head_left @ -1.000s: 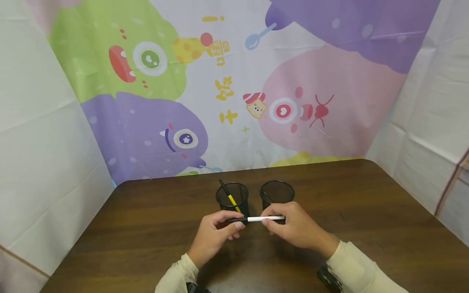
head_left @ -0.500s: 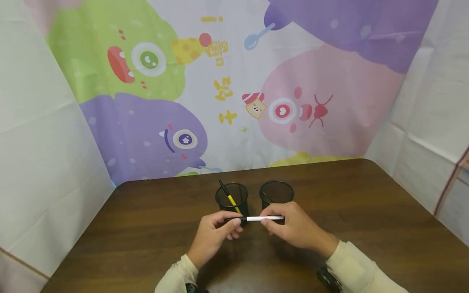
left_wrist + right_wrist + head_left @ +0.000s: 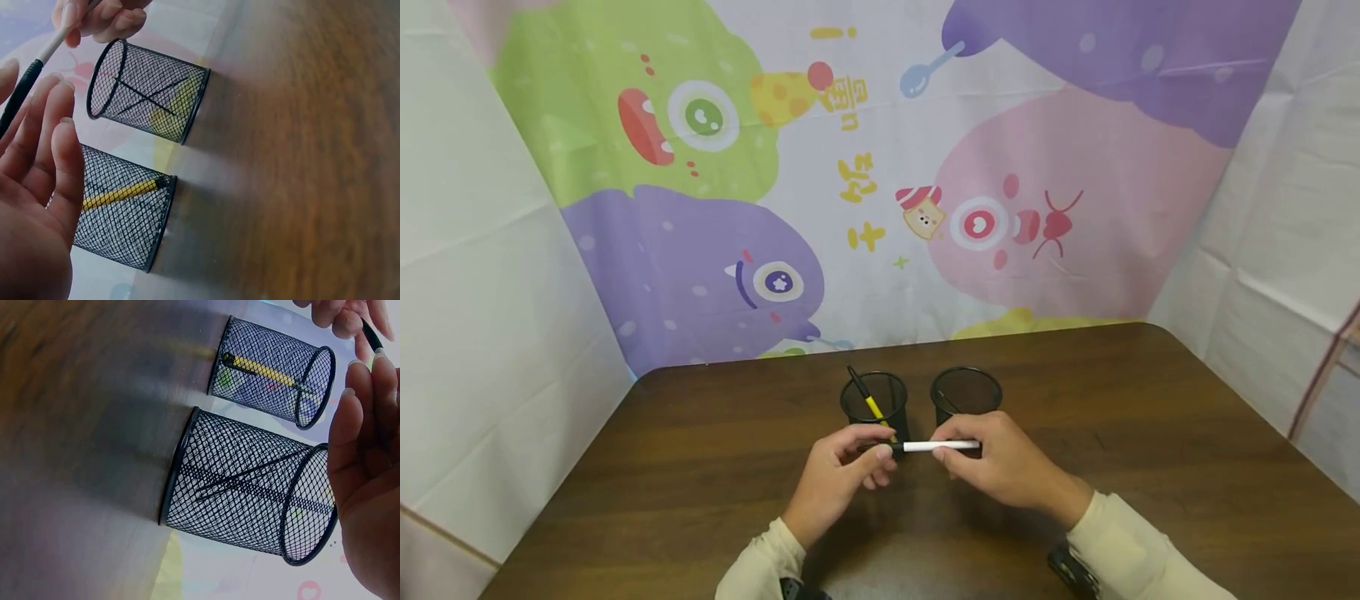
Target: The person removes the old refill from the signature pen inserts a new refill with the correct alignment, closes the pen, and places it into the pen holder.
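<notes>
My left hand (image 3: 837, 479) and right hand (image 3: 1009, 462) hold a white pen (image 3: 919, 447) level between them, in front of two black mesh pen cups. The left thumb and fingers pinch its black end (image 3: 22, 94), while the right thumb and fingertips pinch the white barrel. Leaning in the left cup (image 3: 119, 234) is a yellow pen (image 3: 875, 408) with a black top. Inside the right cup (image 3: 225, 531) a thin dark stick (image 3: 950, 402) slants against the mesh. In the head view the hands partly cover both cups' lower parts.
Both cups stand upright side by side on a dark brown wooden table (image 3: 715, 467). Behind it hangs a cartoon-printed cloth (image 3: 880, 292), with white cloth panels (image 3: 497, 275) at the left and right sides.
My left index finger has lifted slightly away from the pen's black end. The right hand keeps its grip on the barrel, and the cups stand where they were.
</notes>
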`<control>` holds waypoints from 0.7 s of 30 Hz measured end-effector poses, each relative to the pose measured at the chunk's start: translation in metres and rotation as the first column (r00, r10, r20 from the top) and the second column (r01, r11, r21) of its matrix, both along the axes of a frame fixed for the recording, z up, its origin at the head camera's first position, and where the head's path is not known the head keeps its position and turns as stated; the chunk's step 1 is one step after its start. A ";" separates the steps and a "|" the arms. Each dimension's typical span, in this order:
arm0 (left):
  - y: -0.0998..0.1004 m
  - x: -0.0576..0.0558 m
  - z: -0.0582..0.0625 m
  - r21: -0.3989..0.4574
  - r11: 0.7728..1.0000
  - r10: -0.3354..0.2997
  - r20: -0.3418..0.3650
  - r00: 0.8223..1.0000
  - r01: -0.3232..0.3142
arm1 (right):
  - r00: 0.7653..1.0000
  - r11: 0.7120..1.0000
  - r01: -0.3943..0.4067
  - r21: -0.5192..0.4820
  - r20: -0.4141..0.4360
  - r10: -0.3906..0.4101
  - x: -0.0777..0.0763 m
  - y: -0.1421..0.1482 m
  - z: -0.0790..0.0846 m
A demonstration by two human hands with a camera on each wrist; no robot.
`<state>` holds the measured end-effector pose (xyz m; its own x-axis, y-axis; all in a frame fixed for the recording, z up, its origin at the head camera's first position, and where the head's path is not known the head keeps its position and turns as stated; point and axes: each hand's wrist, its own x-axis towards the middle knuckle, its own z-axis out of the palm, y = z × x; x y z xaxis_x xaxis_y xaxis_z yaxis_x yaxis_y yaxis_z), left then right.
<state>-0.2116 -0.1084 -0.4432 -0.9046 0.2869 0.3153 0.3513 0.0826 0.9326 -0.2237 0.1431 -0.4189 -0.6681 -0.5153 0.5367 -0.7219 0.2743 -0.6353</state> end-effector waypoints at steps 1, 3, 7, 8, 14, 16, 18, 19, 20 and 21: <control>0.000 0.000 0.000 0.006 1.000 -0.004 -0.003 1.000 0.004 | 1.000 1.000 0.000 0.000 0.000 0.000 0.000 0.000 0.000; 0.001 0.001 0.000 0.012 1.000 -0.010 -0.019 1.000 0.010 | 1.000 1.000 0.000 0.000 0.000 0.000 0.000 0.000 0.000; 0.003 0.001 -0.002 0.007 1.000 -0.014 -0.037 0.999 0.014 | 1.000 1.000 0.002 0.001 0.004 -0.002 0.001 0.000 0.000; 0.003 0.001 -0.002 0.005 1.000 -0.011 -0.037 0.999 0.011 | 1.000 1.000 0.002 0.002 0.006 -0.002 0.001 0.000 0.000; 0.003 0.004 -0.001 0.013 1.000 -0.005 -0.017 1.000 0.005 | 1.000 1.000 -0.015 0.004 0.009 0.015 0.001 0.000 -0.002; 0.003 0.003 -0.001 0.011 1.000 -0.007 -0.017 1.000 0.007 | 1.000 1.000 -0.020 0.001 -0.003 0.020 0.000 0.000 -0.001; 0.003 0.002 -0.001 0.008 1.000 -0.009 -0.012 1.000 0.009 | 0.999 1.000 -0.023 -0.004 -0.023 0.022 0.000 0.000 -0.001; 0.003 0.002 -0.001 0.007 1.000 -0.010 -0.011 1.000 0.010 | 0.999 1.000 -0.024 -0.006 -0.032 0.024 -0.001 0.000 -0.001; 0.003 0.002 -0.001 0.004 1.000 -0.010 -0.010 1.000 0.010 | 0.999 1.000 -0.023 -0.007 -0.041 0.023 -0.001 0.000 -0.001; 0.003 0.001 0.000 0.003 1.000 -0.008 -0.003 1.000 0.008 | 0.999 1.000 -0.023 -0.008 -0.048 0.023 -0.002 0.000 -0.001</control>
